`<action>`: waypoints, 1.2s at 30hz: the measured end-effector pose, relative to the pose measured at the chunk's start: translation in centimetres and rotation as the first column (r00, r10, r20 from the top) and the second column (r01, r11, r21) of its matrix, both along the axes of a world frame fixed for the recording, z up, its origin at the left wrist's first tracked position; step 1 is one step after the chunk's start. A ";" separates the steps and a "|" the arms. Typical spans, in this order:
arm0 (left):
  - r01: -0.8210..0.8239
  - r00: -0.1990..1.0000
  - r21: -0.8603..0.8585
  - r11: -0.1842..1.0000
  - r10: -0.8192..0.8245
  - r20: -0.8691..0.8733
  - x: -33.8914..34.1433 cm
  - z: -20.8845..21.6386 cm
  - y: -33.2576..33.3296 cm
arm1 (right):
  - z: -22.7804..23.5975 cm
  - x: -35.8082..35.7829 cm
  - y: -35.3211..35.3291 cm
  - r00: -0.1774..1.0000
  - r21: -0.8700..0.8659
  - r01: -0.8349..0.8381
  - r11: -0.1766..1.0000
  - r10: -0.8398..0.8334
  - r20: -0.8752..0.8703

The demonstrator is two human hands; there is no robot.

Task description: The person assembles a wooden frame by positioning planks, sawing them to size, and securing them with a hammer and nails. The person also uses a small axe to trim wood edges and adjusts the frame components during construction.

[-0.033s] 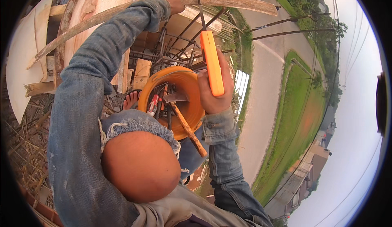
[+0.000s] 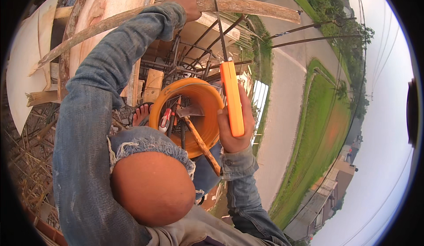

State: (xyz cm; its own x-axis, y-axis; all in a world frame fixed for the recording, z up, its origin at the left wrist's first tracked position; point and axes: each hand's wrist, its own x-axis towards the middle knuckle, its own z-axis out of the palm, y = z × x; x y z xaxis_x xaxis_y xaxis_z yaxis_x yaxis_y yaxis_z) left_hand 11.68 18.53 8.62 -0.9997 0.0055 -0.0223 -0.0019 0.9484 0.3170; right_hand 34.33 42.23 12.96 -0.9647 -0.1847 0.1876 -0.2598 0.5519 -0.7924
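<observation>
My left hand [image 2: 187, 5] is closed around a long, bark-edged wooden strip [image 2: 254, 10], which runs from the left across the top of the view. In my right hand [image 2: 238, 142] is a handsaw [image 2: 232, 99], gripped by its orange handle. The saw's narrow dark blade reaches up and crosses the strip just right of my left hand. Below, between my arms, stands an orange bucket [image 2: 211, 96]. Inside it are a screwdriver [image 2: 165, 119] with a red and white handle and a hatchet-like tool [image 2: 202, 145], whose wooden handle leans over the rim.
My bent knee [image 2: 152, 187] is close to the bucket. Steel bars [image 2: 194, 53] rise behind it, some jutting rightward. Boards [image 2: 110, 7] and thin sheets [image 2: 33, 60] fill the upper left. A road [image 2: 285, 95] and grass [image 2: 318, 126] lie far below at right.
My right hand and the saw have moved down, toward me, drawing the blade back across the strip. My left hand and the strip stay nearly where they were.
</observation>
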 end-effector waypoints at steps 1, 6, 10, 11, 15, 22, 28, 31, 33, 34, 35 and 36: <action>0.009 1.000 0.003 1.000 -0.009 -0.015 -0.1 0.1 0.5 | 0.3 4.3 2.4 1.000 0.050 0.016 0.999 -0.016 -0.002; 0.007 1.000 0.002 1.000 -0.007 -0.018 -0.8 0.1 1.5 | -0.2 2.2 2.1 0.997 0.073 0.062 0.995 -0.058 -0.051; -0.019 0.999 0.004 1.000 0.019 -0.033 -1.5 -0.2 0.7 | -1.6 -10.9 -4.2 1.000 -0.100 -0.020 0.995 0.020 -0.009; -0.027 0.999 -0.002 1.000 0.027 -0.033 -1.3 -0.3 0.5 | -1.6 -9.7 -3.6 1.000 -0.082 -0.008 0.997 0.009 0.008; -0.011 0.997 -0.016 1.000 0.010 -0.075 -1.2 -0.6 0.4 | -0.9 5.0 3.7 0.999 0.165 0.014 0.986 -0.009 -0.032; -0.041 0.999 -0.003 0.999 0.041 0.007 -1.5 0.2 1.1 | -1.5 -6.1 -1.2 0.998 -0.008 0.006 1.000 -0.006 -0.065; -0.074 0.994 -0.015 0.997 0.072 -0.082 -1.1 -1.4 0.2 | -2.0 -0.2 0.4 1.000 0.019 0.023 1.000 -0.022 -0.015; 0.007 1.000 0.008 1.000 -0.007 -0.025 -0.5 0.5 1.7 | -2.4 8.9 4.6 0.998 0.127 0.054 0.990 -0.050 -0.036; -0.006 1.000 0.013 1.000 0.006 0.025 0.1 0.5 0.3 | -1.5 7.3 3.8 0.999 0.119 0.026 0.993 -0.031 0.035; -0.013 0.999 0.022 1.000 0.013 0.030 -0.5 0.6 0.0 | -1.8 4.0 3.0 0.999 0.139 0.010 0.990 -0.017 0.049; 0.000 1.000 0.017 1.000 0.000 -0.008 -1.1 0.7 0.4 | -2.4 -0.9 1.3 1.000 0.088 0.026 0.996 -0.025 -0.007; 0.008 0.999 0.007 1.000 -0.008 -0.044 -1.5 0.3 1.1 | -3.1 -5.7 -0.1 0.997 0.038 0.043 0.998 -0.041 -0.067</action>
